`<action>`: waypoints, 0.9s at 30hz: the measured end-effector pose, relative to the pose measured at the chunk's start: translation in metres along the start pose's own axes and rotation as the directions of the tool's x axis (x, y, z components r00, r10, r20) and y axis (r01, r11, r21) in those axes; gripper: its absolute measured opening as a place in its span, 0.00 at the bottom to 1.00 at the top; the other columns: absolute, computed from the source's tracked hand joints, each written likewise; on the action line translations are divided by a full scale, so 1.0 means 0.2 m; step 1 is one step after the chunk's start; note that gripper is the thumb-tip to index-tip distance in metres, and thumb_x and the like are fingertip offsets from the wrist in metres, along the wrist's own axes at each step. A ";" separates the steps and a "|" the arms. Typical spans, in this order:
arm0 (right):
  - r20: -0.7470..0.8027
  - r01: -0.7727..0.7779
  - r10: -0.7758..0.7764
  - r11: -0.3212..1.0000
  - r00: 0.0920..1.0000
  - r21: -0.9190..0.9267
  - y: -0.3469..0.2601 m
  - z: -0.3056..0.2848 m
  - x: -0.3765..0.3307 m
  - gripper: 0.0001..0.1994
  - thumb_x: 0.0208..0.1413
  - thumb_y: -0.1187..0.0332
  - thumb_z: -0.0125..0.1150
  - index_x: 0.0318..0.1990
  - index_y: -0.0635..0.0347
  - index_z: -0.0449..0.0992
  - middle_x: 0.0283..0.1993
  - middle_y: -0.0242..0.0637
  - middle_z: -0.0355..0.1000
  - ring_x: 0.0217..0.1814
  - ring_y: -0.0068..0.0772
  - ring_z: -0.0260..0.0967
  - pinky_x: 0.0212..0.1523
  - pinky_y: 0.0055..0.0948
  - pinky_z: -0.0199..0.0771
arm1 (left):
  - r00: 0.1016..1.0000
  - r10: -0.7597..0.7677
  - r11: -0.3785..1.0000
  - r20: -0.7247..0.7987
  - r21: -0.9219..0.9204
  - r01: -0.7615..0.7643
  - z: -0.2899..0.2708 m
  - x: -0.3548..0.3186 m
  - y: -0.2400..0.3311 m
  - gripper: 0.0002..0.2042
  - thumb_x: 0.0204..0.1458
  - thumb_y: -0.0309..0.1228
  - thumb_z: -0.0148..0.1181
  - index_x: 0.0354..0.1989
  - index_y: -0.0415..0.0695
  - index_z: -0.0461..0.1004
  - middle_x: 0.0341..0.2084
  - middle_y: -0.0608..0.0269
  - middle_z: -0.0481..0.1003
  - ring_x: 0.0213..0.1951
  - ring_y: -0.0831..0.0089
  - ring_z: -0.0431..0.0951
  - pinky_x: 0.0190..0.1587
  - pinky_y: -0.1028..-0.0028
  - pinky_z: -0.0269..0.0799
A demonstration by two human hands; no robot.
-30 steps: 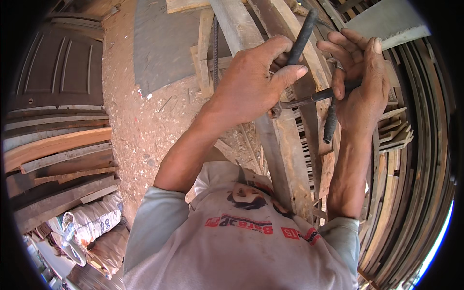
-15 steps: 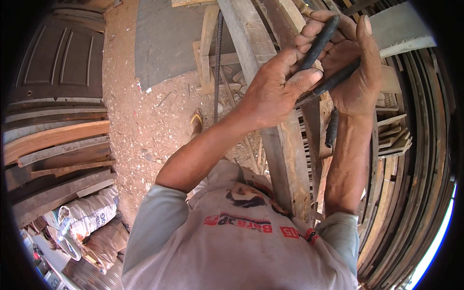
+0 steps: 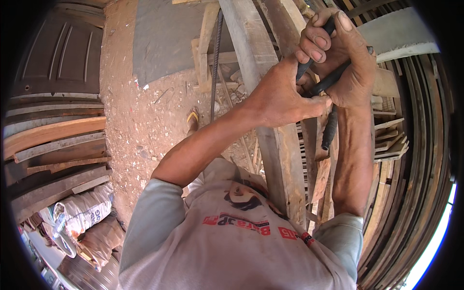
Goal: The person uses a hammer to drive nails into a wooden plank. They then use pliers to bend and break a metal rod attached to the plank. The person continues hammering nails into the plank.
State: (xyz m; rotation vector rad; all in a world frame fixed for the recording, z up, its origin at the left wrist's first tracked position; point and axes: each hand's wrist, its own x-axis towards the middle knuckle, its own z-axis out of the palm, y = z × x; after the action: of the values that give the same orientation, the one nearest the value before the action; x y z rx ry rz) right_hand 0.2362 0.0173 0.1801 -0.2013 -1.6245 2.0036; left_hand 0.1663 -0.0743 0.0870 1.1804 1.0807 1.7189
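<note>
My right hand (image 3: 354, 84) is raised at the upper right, its fingers curled over one black handle of a plier-like tool (image 3: 333, 78). The second black handle lies across that palm, below the thumb. My left hand (image 3: 282, 96) closes on the end where the two handles come together; the tool's head is hidden by it. Just below the hands, a separate dark ribbed grip (image 3: 330, 129) lies by the timber, touched by neither hand.
A thick wooden beam (image 3: 282, 159) runs lengthwise beneath my hands. Long stacked boards (image 3: 415, 159) fill the right side. On the left are a brown panelled door (image 3: 58, 58), more planks (image 3: 58, 135) and a white sack (image 3: 89, 208). A ribbed steel bar (image 3: 216, 67) stands near the beam.
My right fingers have curled down over the upper handle, which lay uncovered before. My left hand has shifted slightly, its thumb now nearer the right wrist.
</note>
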 end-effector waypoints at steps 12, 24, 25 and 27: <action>-0.166 -0.210 0.206 0.978 0.964 -0.006 -0.03 0.19 0.16 0.14 0.68 0.60 0.61 0.34 0.59 0.72 0.23 0.30 0.63 0.22 0.25 0.60 0.24 0.28 0.66 | 0.970 0.016 0.999 -0.241 0.034 -0.008 -0.05 -0.01 0.00 0.11 0.47 0.23 0.65 0.37 0.36 0.70 0.21 0.69 0.73 0.27 0.85 0.73 0.30 0.80 0.69; -0.233 -0.233 0.220 0.972 0.947 -0.027 0.11 0.09 0.26 0.12 0.68 0.60 0.58 0.36 0.56 0.67 0.25 0.28 0.60 0.23 0.22 0.57 0.25 0.26 0.63 | 0.951 -0.122 0.992 -0.285 -0.012 0.124 -0.06 0.04 0.00 0.11 0.45 0.27 0.67 0.29 0.37 0.69 0.16 0.62 0.74 0.19 0.80 0.73 0.23 0.74 0.68; -0.218 -0.263 0.259 0.965 0.941 0.013 0.10 0.05 0.27 0.12 0.68 0.60 0.58 0.36 0.56 0.67 0.25 0.28 0.60 0.23 0.23 0.57 0.25 0.26 0.63 | 0.951 -0.118 0.992 -0.287 -0.003 0.122 -0.05 0.05 -0.01 0.11 0.45 0.28 0.67 0.29 0.37 0.69 0.16 0.62 0.74 0.19 0.79 0.73 0.23 0.74 0.69; -0.212 -0.292 0.299 0.954 0.930 0.068 0.10 0.01 0.27 0.11 0.68 0.60 0.57 0.36 0.56 0.67 0.25 0.27 0.60 0.23 0.23 0.57 0.25 0.26 0.64 | 0.951 -0.098 0.994 -0.294 0.023 0.109 -0.04 0.07 -0.03 0.12 0.45 0.29 0.67 0.29 0.37 0.70 0.16 0.61 0.74 0.19 0.79 0.73 0.23 0.74 0.69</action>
State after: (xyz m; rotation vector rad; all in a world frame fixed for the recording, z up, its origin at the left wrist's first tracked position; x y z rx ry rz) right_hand 0.1830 0.0399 0.1744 -0.6674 -1.4855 2.1386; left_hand 0.1553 -0.0606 0.0832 0.8914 1.3338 1.8348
